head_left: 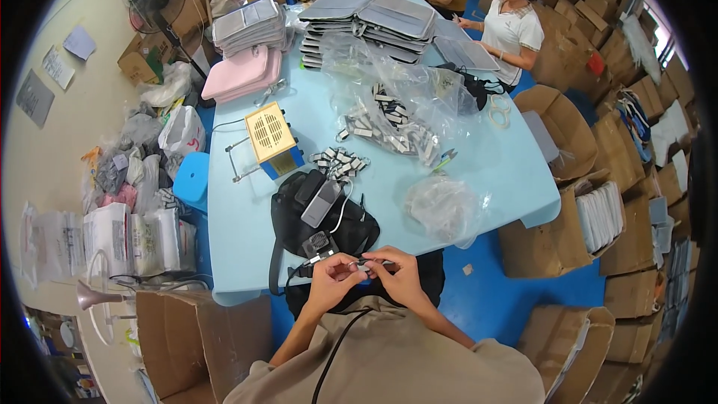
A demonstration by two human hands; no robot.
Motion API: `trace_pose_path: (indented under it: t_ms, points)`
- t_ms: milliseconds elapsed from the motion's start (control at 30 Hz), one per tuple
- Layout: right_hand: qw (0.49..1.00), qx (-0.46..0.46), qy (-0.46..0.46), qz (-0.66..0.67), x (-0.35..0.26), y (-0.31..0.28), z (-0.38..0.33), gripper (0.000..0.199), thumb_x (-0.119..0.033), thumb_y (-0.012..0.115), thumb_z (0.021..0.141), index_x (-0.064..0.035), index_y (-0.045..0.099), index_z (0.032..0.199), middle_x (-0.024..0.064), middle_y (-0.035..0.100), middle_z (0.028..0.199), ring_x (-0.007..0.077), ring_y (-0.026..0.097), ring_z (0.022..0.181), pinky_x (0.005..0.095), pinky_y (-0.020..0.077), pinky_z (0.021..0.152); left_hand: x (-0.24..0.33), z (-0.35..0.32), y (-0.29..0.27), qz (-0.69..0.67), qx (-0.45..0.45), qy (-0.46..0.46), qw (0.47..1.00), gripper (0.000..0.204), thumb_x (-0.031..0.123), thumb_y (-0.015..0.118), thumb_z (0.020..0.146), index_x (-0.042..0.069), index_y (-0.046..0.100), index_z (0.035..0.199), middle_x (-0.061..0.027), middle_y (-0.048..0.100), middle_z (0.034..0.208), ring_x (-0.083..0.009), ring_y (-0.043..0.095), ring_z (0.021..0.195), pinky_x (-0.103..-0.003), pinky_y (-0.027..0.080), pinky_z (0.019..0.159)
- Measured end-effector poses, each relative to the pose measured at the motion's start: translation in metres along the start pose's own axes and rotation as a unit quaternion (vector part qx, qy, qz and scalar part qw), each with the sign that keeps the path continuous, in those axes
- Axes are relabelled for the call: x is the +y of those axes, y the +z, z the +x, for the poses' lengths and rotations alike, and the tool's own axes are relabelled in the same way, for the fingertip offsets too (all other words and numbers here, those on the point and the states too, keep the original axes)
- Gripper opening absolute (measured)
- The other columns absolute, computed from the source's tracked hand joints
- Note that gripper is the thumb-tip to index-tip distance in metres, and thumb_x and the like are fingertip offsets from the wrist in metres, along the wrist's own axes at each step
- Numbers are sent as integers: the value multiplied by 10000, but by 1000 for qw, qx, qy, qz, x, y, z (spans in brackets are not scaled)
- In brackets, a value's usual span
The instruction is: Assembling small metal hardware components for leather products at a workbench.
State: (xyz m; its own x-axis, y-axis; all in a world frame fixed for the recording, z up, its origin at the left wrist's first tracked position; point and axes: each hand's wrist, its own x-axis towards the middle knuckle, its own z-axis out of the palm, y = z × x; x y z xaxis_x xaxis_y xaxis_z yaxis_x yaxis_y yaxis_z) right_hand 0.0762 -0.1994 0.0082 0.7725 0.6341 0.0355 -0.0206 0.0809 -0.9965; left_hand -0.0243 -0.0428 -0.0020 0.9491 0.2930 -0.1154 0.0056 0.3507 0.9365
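Left grip [333,281] and right grip [399,278], small, perhaps metallic piece [362,262] between them

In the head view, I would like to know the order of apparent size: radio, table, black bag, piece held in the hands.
1. Table
2. Black bag
3. Radio
4. Held piece, partly covered, so only its visible part is ranked

A pale blue bench [512,179] stands on a blue floor [482,303]; papers [57,67] hang on the cream wall [78,123] at left, near a fan [157,1].
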Motion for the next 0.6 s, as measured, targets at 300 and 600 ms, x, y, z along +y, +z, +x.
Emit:
trace_pose_path:
  t_ms: [300,600]
  points:
    - [997,11,-20,-68,-7,10,3,173,32,682,938,22,747,1098,111,712,1025,134,675,861,244,549,711,14,0,10,-34,94,29,995,186,-61,773,861,-5,672,1008,-32,665,844,-87,656,784,-229,556,753]
    - [998,-6,-32,53,5,5,1,197,40,707,925,19,752,1115,126,710,1039,153,674,880,255,547,768,-7,1,2,-22,72,40,996,190,-79,777,847,-22,699,1011,-60,705,899,-109,671,816,-228,556,777]
